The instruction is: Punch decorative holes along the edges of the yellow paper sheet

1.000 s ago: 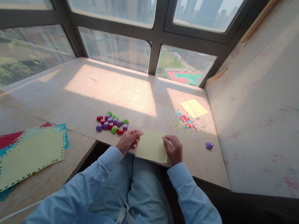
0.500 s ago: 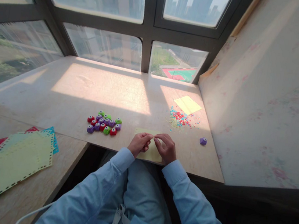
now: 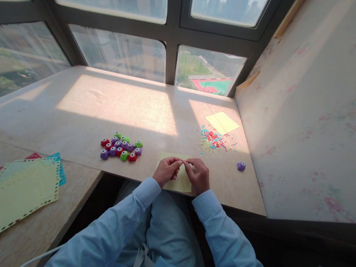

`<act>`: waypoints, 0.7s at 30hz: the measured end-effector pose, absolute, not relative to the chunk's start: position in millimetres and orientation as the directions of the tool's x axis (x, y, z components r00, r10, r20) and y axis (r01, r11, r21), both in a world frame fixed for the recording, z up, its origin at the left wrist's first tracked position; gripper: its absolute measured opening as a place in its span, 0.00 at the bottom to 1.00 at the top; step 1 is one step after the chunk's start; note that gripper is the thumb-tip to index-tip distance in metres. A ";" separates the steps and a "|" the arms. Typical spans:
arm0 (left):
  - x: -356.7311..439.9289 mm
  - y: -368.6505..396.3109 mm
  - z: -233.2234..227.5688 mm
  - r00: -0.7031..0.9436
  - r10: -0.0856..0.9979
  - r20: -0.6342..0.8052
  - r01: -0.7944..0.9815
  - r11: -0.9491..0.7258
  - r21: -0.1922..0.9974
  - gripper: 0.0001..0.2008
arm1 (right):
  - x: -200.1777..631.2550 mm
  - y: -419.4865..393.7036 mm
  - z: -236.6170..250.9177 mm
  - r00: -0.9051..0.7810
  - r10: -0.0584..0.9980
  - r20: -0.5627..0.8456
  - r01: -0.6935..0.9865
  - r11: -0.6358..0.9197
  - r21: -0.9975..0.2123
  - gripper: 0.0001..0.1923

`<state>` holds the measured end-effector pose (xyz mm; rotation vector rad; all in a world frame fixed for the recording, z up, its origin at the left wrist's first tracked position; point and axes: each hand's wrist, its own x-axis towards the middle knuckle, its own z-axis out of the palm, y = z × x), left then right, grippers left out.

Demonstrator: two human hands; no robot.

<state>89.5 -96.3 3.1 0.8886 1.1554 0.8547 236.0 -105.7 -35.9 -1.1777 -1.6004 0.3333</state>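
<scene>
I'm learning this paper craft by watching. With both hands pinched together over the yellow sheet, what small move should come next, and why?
Probably press the fold flat. The left hand and right hand meet fingertip to fingertip over the yellow sheet, which lies at the table edge; whether an edge is lifted is hidden.

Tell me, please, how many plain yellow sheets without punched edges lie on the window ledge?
2: one yellow sheet under both hands at the near edge, another yellow sheet in sunlight beyond the confetti. Others may be hidden.
</scene>
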 end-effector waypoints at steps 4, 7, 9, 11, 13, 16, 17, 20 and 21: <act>88.4 -98.3 4.5 0.205 0.905 -0.373 -0.103 0.399 0.911 0.11 | 236.6 -105.1 -35.5 0.092 0.818 0.568 0.510 0.451 -0.732 0.07; 88.5 -100.0 3.0 0.200 0.909 -0.366 -0.098 0.390 0.916 0.13 | 237.2 -104.9 -36.4 0.119 0.828 0.547 0.497 0.428 -0.755 0.07; 89.6 -101.4 0.6 0.202 0.916 -0.346 -0.084 0.368 0.926 0.14 | 237.4 -104.9 -37.8 0.145 0.840 0.523 0.486 0.400 -0.777 0.08; 91.2 -103.2 -2.1 0.214 0.925 -0.316 -0.063 0.336 0.940 0.16 | 237.7 -104.8 -39.4 0.174 0.854 0.491 0.473 0.365 -0.802 0.08; 93.0 -105.0 -4.5 0.233 0.928 -0.291 -0.049 0.310 0.950 0.18 | 238.1 -104.8 -40.7 0.194 0.868 0.457 0.457 0.332 -0.825 0.09; 95.2 -106.9 -6.6 0.255 0.925 -0.281 -0.053 0.304 0.951 0.21 | 238.9 -104.4 -41.7 0.207 0.884 0.419 0.434 0.301 -0.849 0.10; 95.6 -107.1 -6.9 0.260 0.924 -0.282 -0.058 0.306 0.950 0.22 | 239.1 -104.2 -42.0 0.210 0.887 0.410 0.429 0.293 -0.854 0.10; 95.6 -107.1 -6.8 0.264 0.923 -0.281 -0.084 0.312 0.946 0.23 | 239.7 -103.5 -42.9 0.218 0.893 0.394 0.412 0.282 -0.867 0.10; 95.3 -106.8 -6.5 0.260 0.924 -0.281 -0.094 0.314 0.945 0.22 | 239.7 -103.5 -43.1 0.215 0.896 0.389 0.403 0.282 -0.871 0.10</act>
